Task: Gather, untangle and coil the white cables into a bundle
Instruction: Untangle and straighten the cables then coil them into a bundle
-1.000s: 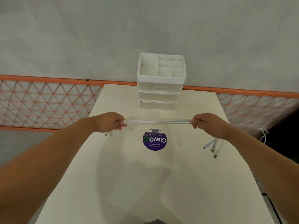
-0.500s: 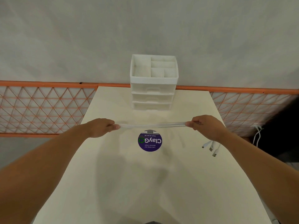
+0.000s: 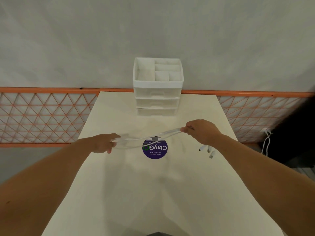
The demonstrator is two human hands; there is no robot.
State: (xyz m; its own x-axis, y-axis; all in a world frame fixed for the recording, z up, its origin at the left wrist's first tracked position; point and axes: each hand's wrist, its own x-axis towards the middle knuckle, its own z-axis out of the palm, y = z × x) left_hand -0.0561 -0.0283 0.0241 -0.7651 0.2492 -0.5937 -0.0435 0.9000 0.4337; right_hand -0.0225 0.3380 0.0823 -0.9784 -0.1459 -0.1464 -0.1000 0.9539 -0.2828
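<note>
My right hand pinches the white cables between thumb and curled fingers, raised over the cream table; from there the strands sag in a loose arc leftward to my left hand, whose fingers lie nearly straight and spread, the strands running across them, though motion blur keeps me from telling how firmly they are caught. The cables hang just above a round purple sticker on the table; it reads "ClayGo" in white letters, upside down from where I stand, with smaller lines beneath that look like "Let's keep our pantries clean"; the smallest line is too blurred to read. Several white connector ends dangle below my right wrist, close to the table's right edge; a white drawer organiser with open compartments on top stands at the far edge against the grey wall; an orange lattice fence runs behind on both sides.
</note>
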